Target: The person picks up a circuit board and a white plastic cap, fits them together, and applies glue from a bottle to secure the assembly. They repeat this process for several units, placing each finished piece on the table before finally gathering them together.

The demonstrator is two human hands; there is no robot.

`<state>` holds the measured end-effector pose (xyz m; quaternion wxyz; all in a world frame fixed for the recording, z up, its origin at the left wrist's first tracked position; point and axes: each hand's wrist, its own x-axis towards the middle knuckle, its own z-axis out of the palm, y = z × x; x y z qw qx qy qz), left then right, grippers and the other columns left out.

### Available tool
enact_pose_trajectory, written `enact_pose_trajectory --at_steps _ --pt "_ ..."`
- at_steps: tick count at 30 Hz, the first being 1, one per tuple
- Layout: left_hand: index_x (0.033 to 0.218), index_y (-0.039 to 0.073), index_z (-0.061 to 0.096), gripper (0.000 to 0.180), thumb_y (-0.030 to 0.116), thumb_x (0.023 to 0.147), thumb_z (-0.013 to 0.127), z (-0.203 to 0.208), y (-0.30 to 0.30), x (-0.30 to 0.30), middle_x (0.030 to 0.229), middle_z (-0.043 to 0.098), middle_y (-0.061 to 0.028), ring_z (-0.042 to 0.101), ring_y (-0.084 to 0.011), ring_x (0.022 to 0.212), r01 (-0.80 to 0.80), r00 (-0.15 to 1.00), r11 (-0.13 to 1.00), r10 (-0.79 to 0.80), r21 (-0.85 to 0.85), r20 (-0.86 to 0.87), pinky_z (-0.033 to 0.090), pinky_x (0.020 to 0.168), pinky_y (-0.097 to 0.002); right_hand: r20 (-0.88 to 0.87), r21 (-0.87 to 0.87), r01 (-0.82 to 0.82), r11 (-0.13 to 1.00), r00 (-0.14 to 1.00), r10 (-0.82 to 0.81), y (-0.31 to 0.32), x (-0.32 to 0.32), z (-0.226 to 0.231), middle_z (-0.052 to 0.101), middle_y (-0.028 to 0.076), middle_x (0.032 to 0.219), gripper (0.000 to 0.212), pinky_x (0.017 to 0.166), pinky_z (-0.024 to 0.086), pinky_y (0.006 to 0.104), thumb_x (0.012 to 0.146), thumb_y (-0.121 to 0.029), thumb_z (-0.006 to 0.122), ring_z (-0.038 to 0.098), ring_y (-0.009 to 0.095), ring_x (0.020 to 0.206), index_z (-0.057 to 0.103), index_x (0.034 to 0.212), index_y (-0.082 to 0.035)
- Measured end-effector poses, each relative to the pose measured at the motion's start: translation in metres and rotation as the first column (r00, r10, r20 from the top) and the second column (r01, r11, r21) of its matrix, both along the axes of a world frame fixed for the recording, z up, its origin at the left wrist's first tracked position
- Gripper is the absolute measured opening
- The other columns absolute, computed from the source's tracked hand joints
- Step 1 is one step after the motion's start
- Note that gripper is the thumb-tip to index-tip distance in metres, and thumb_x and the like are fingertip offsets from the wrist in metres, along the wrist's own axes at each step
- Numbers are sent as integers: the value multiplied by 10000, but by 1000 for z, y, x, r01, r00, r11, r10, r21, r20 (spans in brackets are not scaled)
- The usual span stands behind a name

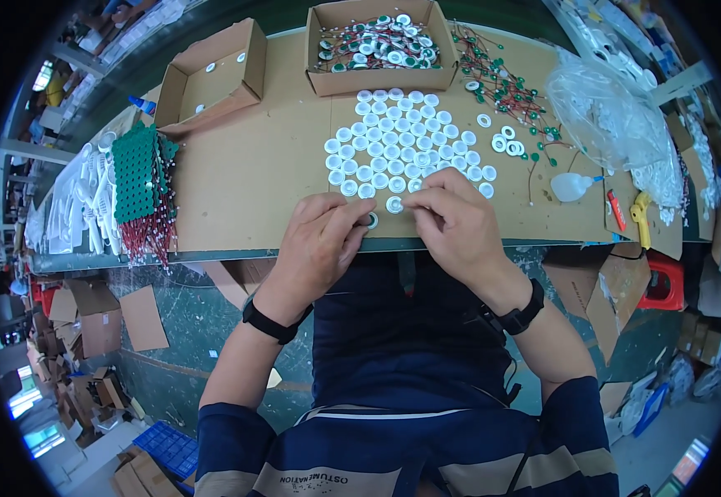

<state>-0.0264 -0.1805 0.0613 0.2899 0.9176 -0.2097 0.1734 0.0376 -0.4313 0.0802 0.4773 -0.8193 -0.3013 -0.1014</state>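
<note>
1. The table point(236, 256) is mostly covered by a brown cardboard sheet point(245, 166).
2. White round caps point(391, 138) lie on it in a patch.
3. Beyond the caps stands a filled carton point(381, 81); beyond and left, a second carton point(253, 62).
4. Well left of the caps: green boards point(134, 174), white plastic parts point(87, 190).
5. Right of the caps: wired green discs point(532, 93), white rings point(514, 148), a clear bag point(600, 103), a squeeze bottle point(571, 187), a yellow tool point(640, 217).
</note>
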Motion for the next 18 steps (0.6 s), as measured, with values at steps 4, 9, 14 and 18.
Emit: enact_pose_trajectory --at_steps 4,9,14,18 --pt "1435 126 729 497 35 960 841 8 2 0 1170 789 -88 713 -313 1178 19 1000 996 -18 82 -17 553 1063 -470 -87 41 66 997 994 -62 -25 -10 11 735 77 982 117 684 550 301 968 54 820 700 157 805 832 1074 8" --pt "1439 116 724 507 -7 956 816 23 -2 5 1180 785 -76 718 -307 1139 65 998 972 -59 228 -33 560 1046 -459 -126 100 185 978 977 -172 -72 -17 6 719 81 966 77 674 529 276 994 60 810 682 129 799 815 1065 31" --pt "1515 110 671 602 -31 937 767 17 1 7 1229 776 -97 705 -318 1191 112 992 973 -96 201 -86 535 1077 -464 -51 101 326 940 945 -322 -130 -28 -11 719 69 1039 143 736 535 258 1007 72 787 678 113 872 792 1145 34" --pt "1496 93 685 577 -35 940 768 25 -5 14 1196 779 -96 715 -315 1153 133 989 967 -116 218 -86 543 1054 -466 -69 182 530 828 847 -526 -164 -33 -35 718 64 1131 247 822 554 257 1022 63 776 676 105 948 758 1264 23"
